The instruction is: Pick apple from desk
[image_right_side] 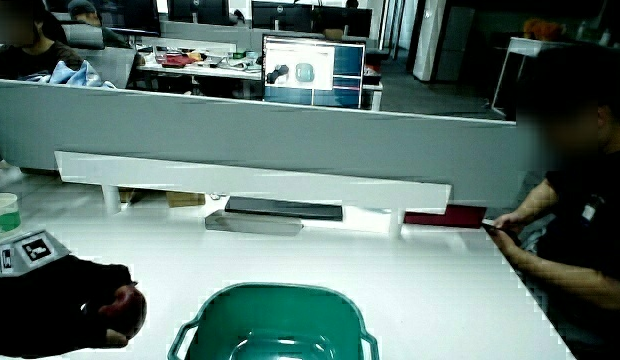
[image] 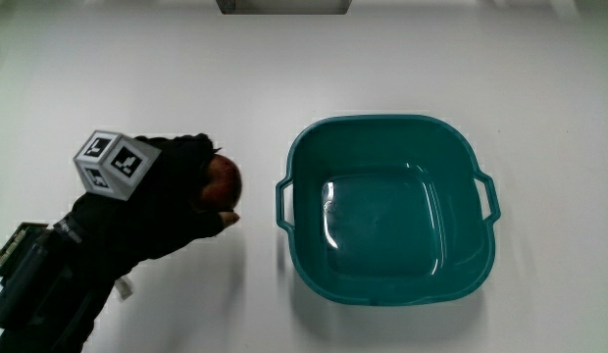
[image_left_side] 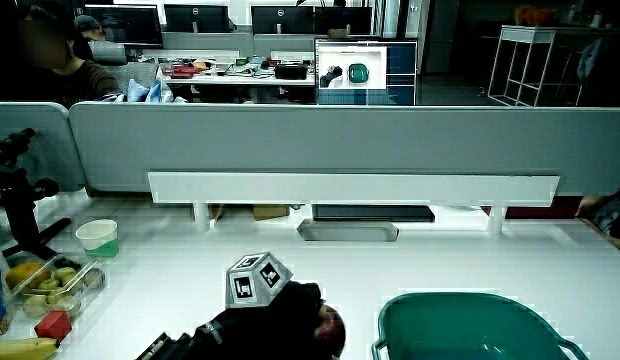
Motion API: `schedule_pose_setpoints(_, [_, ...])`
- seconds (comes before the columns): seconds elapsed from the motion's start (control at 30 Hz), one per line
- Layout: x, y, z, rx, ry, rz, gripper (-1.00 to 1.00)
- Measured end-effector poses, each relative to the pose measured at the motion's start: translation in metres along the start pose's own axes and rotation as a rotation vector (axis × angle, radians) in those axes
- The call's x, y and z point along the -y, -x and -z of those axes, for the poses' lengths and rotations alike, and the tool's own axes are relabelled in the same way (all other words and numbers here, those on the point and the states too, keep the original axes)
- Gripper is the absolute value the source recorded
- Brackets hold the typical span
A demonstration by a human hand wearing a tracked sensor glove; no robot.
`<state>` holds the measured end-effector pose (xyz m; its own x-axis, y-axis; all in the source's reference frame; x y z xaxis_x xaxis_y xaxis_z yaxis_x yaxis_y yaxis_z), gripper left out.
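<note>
A dark red apple [image: 224, 180] lies on the white desk beside the teal basin [image: 314, 147]. The gloved hand [image: 181, 191] covers most of it, fingers curled around it and the thumb under its near side. The patterned cube [image: 112, 162] sits on the back of the hand. In both side views the apple [image_left_side: 330, 328] [image_right_side: 125, 308] peeks out past the black fingers, still low at desk level. The basin [image_left_side: 470, 310] [image_right_side: 270, 305] holds nothing.
A clear box of fruit [image_left_side: 52, 285], a red block [image_left_side: 52, 325], a banana [image_left_side: 20, 348] and a white cup [image_left_side: 98, 238] stand at the desk's edge in a side view. A low grey partition [image_left_side: 320, 140] and a flat grey tray [image_left_side: 347, 231] run along the desk's end.
</note>
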<state>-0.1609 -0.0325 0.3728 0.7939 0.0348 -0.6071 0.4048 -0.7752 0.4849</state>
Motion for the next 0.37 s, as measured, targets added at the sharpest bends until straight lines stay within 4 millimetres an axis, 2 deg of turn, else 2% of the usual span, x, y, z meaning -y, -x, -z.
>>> schedule_pose_setpoints(0.13, [-0.005,-0.022,0.0,0.097,0.024,-0.019,1.0])
schedule_pose_setpoints(0.17, [-0.012,-0.022,0.001,-0.006,-0.027,0.153,1.0])
schedule_pose_setpoints(0.2, [-0.015,-0.025,0.006,0.136,0.006,0.144,1.0])
schedule_pose_setpoints(0.23, [-0.018,-0.028,0.007,-0.048,-0.018,0.096,1.0])
schedule_pose_setpoints(0.27, [-0.021,-0.033,0.01,0.022,0.004,0.098,1.0])
schedule_pose_setpoints(0.3, [-0.025,-0.04,0.01,-0.085,-0.025,0.224,1.0])
schedule_pose_setpoints(0.33, [-0.026,-0.045,0.014,0.072,0.023,0.183,1.0])
schedule_pose_setpoints(0.37, [-0.03,-0.047,0.017,0.076,0.029,0.21,1.0])
